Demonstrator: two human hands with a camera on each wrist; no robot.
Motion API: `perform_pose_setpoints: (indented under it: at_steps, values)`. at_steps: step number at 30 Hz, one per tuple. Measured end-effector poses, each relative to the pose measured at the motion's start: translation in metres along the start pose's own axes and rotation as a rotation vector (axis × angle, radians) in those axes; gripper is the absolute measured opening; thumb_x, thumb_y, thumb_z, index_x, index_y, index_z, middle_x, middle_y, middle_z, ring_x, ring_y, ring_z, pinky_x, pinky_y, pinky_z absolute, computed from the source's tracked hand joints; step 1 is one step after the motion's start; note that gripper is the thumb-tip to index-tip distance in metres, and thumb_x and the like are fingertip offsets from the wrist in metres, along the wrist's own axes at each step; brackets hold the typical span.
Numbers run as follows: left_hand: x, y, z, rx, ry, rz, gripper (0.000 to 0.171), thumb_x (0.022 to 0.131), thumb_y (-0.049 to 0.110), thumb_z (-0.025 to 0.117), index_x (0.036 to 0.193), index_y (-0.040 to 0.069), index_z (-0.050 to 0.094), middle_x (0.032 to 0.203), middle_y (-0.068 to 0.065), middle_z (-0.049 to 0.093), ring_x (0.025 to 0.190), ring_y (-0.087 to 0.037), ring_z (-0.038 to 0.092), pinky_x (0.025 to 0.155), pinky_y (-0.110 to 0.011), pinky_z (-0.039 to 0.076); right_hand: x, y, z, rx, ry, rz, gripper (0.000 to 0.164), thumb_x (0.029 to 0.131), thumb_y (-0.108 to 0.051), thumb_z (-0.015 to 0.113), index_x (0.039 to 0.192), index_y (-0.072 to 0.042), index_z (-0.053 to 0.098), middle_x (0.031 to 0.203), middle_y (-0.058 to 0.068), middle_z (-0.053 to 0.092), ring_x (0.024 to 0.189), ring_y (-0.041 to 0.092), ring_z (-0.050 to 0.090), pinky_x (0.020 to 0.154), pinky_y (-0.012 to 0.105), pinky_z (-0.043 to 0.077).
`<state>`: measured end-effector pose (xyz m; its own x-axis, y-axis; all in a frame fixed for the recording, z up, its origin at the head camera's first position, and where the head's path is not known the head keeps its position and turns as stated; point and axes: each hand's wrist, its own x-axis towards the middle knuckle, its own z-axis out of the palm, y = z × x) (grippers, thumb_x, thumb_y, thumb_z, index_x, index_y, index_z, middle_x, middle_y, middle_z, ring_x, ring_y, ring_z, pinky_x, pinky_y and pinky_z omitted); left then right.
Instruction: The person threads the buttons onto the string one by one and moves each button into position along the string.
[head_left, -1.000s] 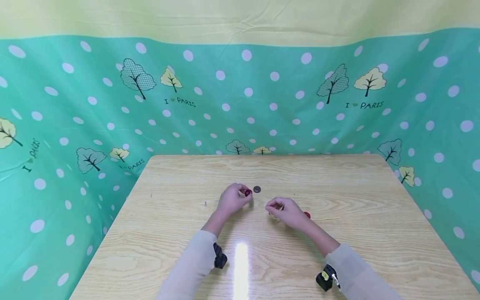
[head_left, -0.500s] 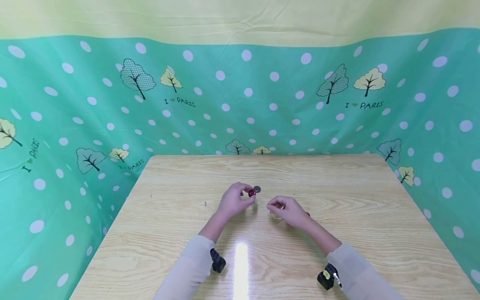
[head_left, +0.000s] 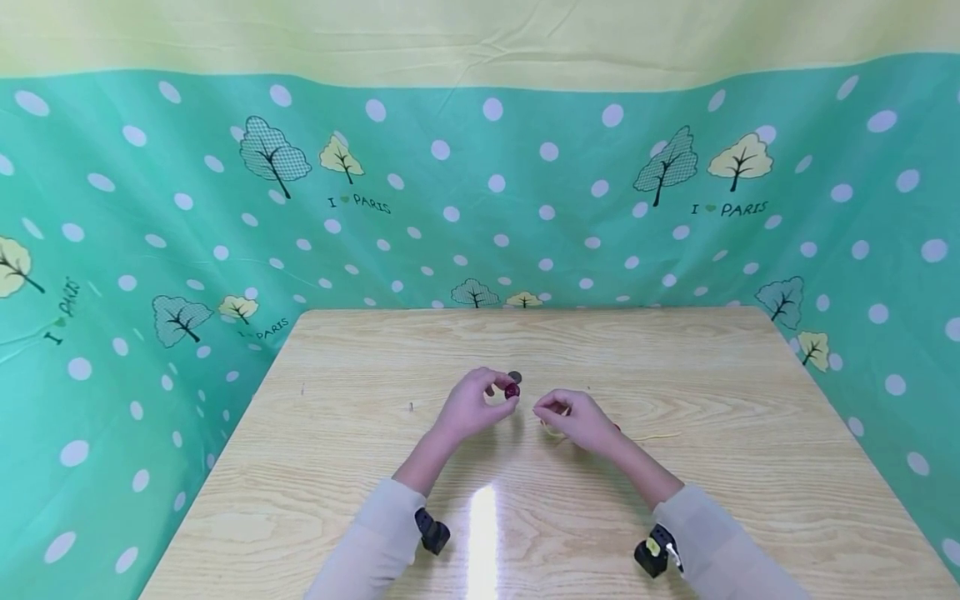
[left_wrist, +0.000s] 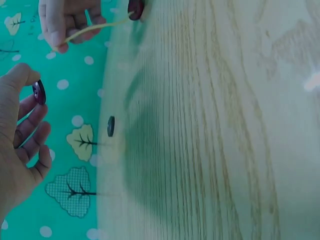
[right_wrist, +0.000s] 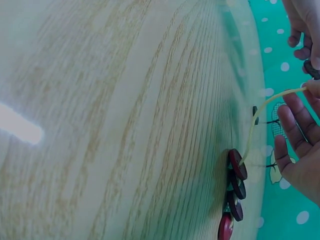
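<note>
My left hand (head_left: 467, 407) pinches a dark red button (left_wrist: 39, 92) between thumb and index finger, its other fingers loosely bent. Just right of it in the head view, my right hand (head_left: 583, 422) pinches a yellow cord (right_wrist: 270, 101) near its end. The cord runs down to a row of several dark and red buttons (right_wrist: 238, 165) on the table, one leaning on another; the right wrist view shows it entering the hole of the top one. Behind the left fingertips, a loose dark button (left_wrist: 111, 126) lies on the table. In the head view my right hand hides most of the row.
A wooden table (head_left: 337, 467) carries everything. The cord's tail (head_left: 660, 436) stretches right behind my right wrist. One tiny grey bit (head_left: 411, 407) lies left of my left hand. A green dotted curtain (head_left: 420, 208) stands around the table's back and sides.
My left hand has moved slightly right with the red button, now close to the right fingertips and partly covering the loose dark button. The right hand has hardly moved, still pinching the cord.
</note>
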<state>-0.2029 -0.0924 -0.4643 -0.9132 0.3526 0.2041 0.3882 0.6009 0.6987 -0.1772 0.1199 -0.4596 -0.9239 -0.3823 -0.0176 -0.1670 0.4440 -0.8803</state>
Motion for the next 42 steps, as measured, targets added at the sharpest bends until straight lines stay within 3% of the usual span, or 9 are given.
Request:
perform_pose_setpoints:
  at_steps: [4, 11, 17, 25, 32, 42]
  values:
    - [-0.004, 0.006, 0.003, 0.006, -0.03, 0.002, 0.028, 0.081, 0.028, 0.07, 0.103, 0.012, 0.068, 0.097, 0.001, 0.066, 0.094, -0.025, 0.06, 0.077, -0.027, 0.051, 0.005, 0.014, 0.002, -0.005, 0.004, 0.001, 0.025, 0.092, -0.023, 0.059, 0.104, -0.002, 0.065, 0.09, 0.017, 0.066, 0.074, 0.013, 0.054, 0.057, 0.021, 0.045]
    - [-0.007, 0.012, 0.007, 0.032, -0.058, 0.028, 0.026, 0.082, 0.029, 0.069, 0.104, 0.014, 0.068, 0.096, 0.003, 0.065, 0.09, -0.017, 0.058, 0.077, -0.028, 0.052, 0.007, 0.014, 0.002, 0.009, 0.02, -0.015, 0.021, 0.09, -0.027, 0.062, 0.099, -0.009, 0.067, 0.087, 0.012, 0.066, 0.074, 0.014, 0.055, 0.059, 0.022, 0.046]
    - [-0.01, 0.015, 0.008, 0.013, -0.074, 0.03, 0.03, 0.081, 0.029, 0.069, 0.106, 0.013, 0.068, 0.097, 0.002, 0.066, 0.091, -0.022, 0.06, 0.077, -0.031, 0.052, 0.007, 0.014, 0.003, 0.002, 0.004, -0.024, 0.019, 0.091, -0.026, 0.061, 0.099, -0.011, 0.067, 0.089, 0.013, 0.067, 0.076, 0.013, 0.055, 0.063, 0.023, 0.047]
    - [-0.01, 0.013, 0.01, 0.017, -0.066, 0.066, 0.031, 0.081, 0.028, 0.069, 0.108, 0.012, 0.066, 0.099, 0.001, 0.066, 0.09, -0.025, 0.06, 0.076, -0.033, 0.053, 0.009, 0.013, 0.004, -0.001, 0.015, -0.061, 0.016, 0.091, -0.022, 0.061, 0.098, -0.009, 0.068, 0.088, 0.015, 0.067, 0.076, 0.008, 0.057, 0.066, 0.022, 0.045]
    - [-0.013, 0.012, 0.012, 0.009, -0.05, 0.088, 0.032, 0.082, 0.025, 0.07, 0.11, 0.01, 0.066, 0.101, -0.003, 0.067, 0.09, -0.026, 0.061, 0.076, -0.034, 0.053, 0.006, 0.006, 0.004, 0.012, 0.0, -0.062, 0.017, 0.091, -0.017, 0.06, 0.099, -0.004, 0.067, 0.089, 0.017, 0.067, 0.079, 0.014, 0.058, 0.066, 0.022, 0.044]
    - [-0.014, 0.013, 0.013, -0.011, -0.041, 0.104, 0.032, 0.082, 0.024, 0.07, 0.11, 0.01, 0.066, 0.102, -0.003, 0.066, 0.09, -0.027, 0.061, 0.077, -0.035, 0.053, 0.007, 0.011, 0.005, 0.003, -0.005, -0.068, 0.015, 0.092, -0.02, 0.059, 0.099, -0.011, 0.068, 0.09, 0.016, 0.068, 0.078, 0.011, 0.059, 0.067, 0.023, 0.045]
